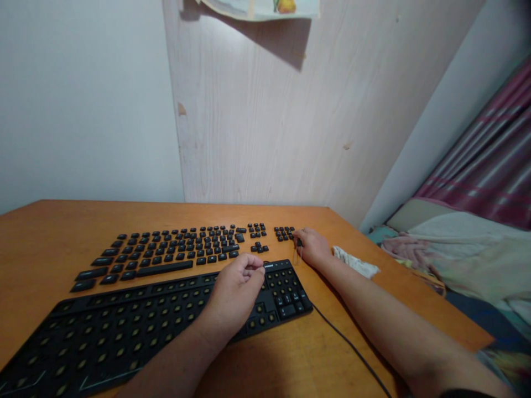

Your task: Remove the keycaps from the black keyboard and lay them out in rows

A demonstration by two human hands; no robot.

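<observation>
A black keyboard (136,326) lies on the desk with most of its keycaps off, showing pale switch posts. A few keycaps (288,304) sit in its number pad at the right. My left hand (234,290) is over the keyboard's right half, thumb and fingers pinched together; whatever is between them cannot be made out. Beyond the keyboard, loose black keycaps (166,249) are laid out in keyboard order. At their right end my right hand (314,247) has its fingertips closed around a dark keycap (299,242). Thin wire loops (297,256), like a keycap puller's, hang below these fingers.
A crumpled white cloth (355,262) lies by my right forearm. The keyboard's cable (348,342) runs toward the desk's front edge. A wall (257,138) rises behind the wooden desk (286,365). To the right is bedding (456,249) below a striped curtain (485,149).
</observation>
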